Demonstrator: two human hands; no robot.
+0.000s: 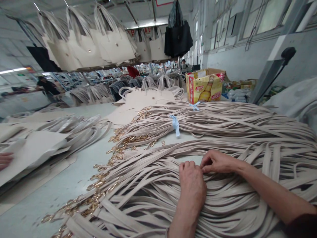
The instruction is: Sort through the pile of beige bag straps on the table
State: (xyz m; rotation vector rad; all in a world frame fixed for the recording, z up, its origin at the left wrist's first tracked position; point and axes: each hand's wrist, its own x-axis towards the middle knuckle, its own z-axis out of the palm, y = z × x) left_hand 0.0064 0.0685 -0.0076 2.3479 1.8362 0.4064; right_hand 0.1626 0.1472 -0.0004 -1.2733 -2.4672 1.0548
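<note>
A thick bundle of beige bag straps [148, 190] spreads across the table in front of me, gold metal clasps [99, 190] at its left end. Over the middle of this bundle lies my left hand [193, 181], its fingers curled and closed at the bundle's far edge. My right hand [218, 161] meets it there from the right, thumb and fingers pinched together. What the fingertips of both hands hold is hidden. Just beyond, a second strap bundle [218, 124] is bound with a light blue tie [175, 125].
Beige bag pieces [32, 148] are stacked at the left, where another person's hand [5, 160] rests. Behind the straps stand a yellow beer carton [205, 87] and a flat beige bag [146, 99]. Finished bags [114, 43] hang overhead. A grey metal post [269, 66] rises at right.
</note>
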